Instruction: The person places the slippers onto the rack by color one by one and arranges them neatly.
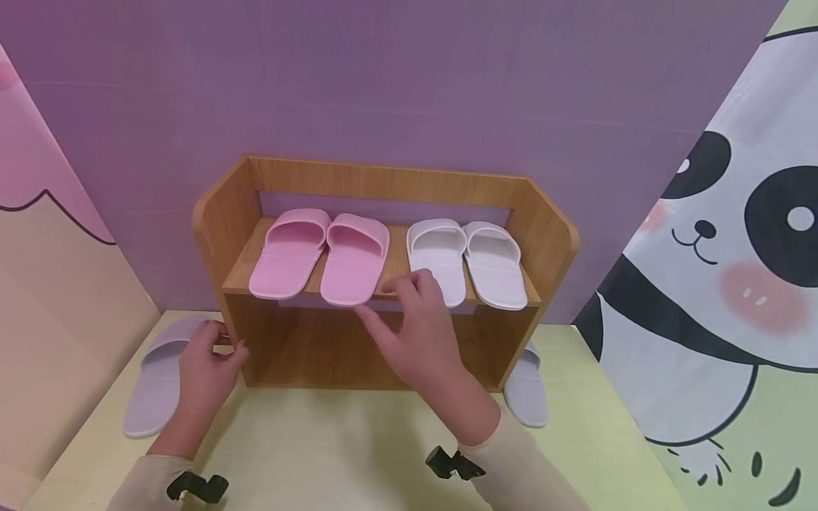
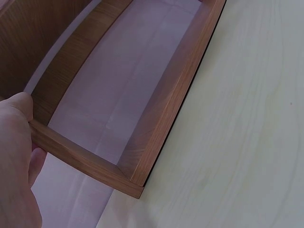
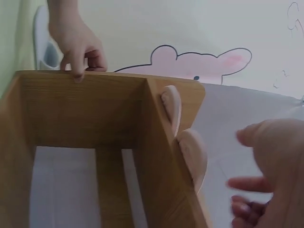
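A wooden shoe rack (image 1: 367, 355) stands against the purple wall, a pair of pink slippers (image 1: 348, 273) and a pair of white slippers (image 1: 495, 273) on its upper shelf. My left hand (image 1: 209, 365) pinches the front edge of its left side panel, thumb on the inner face and fingers outside, as the left wrist view also shows. In front of the upper shelf hovers my right hand (image 1: 424, 337), thumb and fingers spread apart, close to the toe of the right pink slipper. The right wrist view shows a gap between this hand (image 3: 270, 175) and the slippers.
A pale lilac slipper (image 1: 153, 387) lies on the table (image 1: 307, 447) left of the rack, partly behind my left hand. Another lilac slipper (image 1: 527, 390) lies to the right of the rack. A panda picture (image 1: 703, 284) covers the right wall.
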Demonstrator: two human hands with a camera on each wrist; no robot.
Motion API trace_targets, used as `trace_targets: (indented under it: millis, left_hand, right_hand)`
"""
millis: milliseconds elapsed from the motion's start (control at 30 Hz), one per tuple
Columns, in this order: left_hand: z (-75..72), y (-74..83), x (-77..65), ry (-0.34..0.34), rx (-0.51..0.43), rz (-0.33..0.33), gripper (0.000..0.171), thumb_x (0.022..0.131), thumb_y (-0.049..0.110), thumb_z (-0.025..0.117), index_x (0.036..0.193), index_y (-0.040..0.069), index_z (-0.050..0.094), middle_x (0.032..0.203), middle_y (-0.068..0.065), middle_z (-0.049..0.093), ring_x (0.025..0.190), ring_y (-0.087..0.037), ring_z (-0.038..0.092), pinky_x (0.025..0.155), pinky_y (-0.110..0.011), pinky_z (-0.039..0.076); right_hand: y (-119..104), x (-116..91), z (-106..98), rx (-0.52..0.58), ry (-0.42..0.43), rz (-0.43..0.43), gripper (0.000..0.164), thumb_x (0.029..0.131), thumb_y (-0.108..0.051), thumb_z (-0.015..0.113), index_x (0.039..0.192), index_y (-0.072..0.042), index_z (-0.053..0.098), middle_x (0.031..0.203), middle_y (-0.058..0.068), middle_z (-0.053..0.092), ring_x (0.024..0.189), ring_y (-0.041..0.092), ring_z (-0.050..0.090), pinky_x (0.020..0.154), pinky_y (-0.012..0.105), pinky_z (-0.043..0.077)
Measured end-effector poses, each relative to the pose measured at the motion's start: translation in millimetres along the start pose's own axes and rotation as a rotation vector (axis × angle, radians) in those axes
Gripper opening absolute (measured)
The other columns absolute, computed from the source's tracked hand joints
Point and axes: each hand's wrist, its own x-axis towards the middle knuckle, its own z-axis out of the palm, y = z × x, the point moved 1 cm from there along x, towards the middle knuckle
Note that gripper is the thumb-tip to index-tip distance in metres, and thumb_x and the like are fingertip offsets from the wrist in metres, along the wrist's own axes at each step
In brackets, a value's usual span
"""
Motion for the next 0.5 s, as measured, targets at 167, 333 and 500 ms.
trace_targets:
  millis: [167, 333, 500]
  left_hand:
    - [0.1, -1.3, 0.4, 0.002, -0.003, 0.006, 0.021, 0.087, -0.008, 0.079, 0.100, 0.001, 0.066, 0.101, -0.011, 0.067, 0.093, -0.031, 0.071, 0.070, -0.002, 0.047]
    - [0.0, -1.8, 0.5, 0.013, -0.008, 0.014, 0.020, 0.086, -0.008, 0.080, 0.099, 0.001, 0.066, 0.100, -0.011, 0.067, 0.091, -0.014, 0.069, 0.069, -0.002, 0.048]
    - [0.7, -3.0, 0.7, 0.017, -0.008, 0.016, 0.020, 0.085, -0.008, 0.079, 0.097, 0.001, 0.066, 0.098, -0.010, 0.068, 0.090, -0.005, 0.067, 0.069, -0.002, 0.048]
  right_hand:
    - [9.5, -15.7, -8.9, -0.001, 0.031, -0.118, 0.031, 0.096, -0.026, 0.086, 0.112, -0.006, 0.068, 0.108, 0.008, 0.056, 0.102, 0.023, 0.054, 0.079, 0.037, 0.053]
    - [22.2, -33.5, -12.8, 0.055, -0.016, -0.154, 0.025, 0.095, -0.019, 0.086, 0.109, -0.007, 0.069, 0.106, 0.004, 0.057, 0.102, 0.021, 0.057, 0.082, 0.037, 0.055]
    - [43.4, -52.8, -13.8, 0.102, -0.067, -0.246, 0.020, 0.093, -0.012, 0.086, 0.105, -0.009, 0.070, 0.103, 0.002, 0.059, 0.099, 0.019, 0.060, 0.082, 0.035, 0.057]
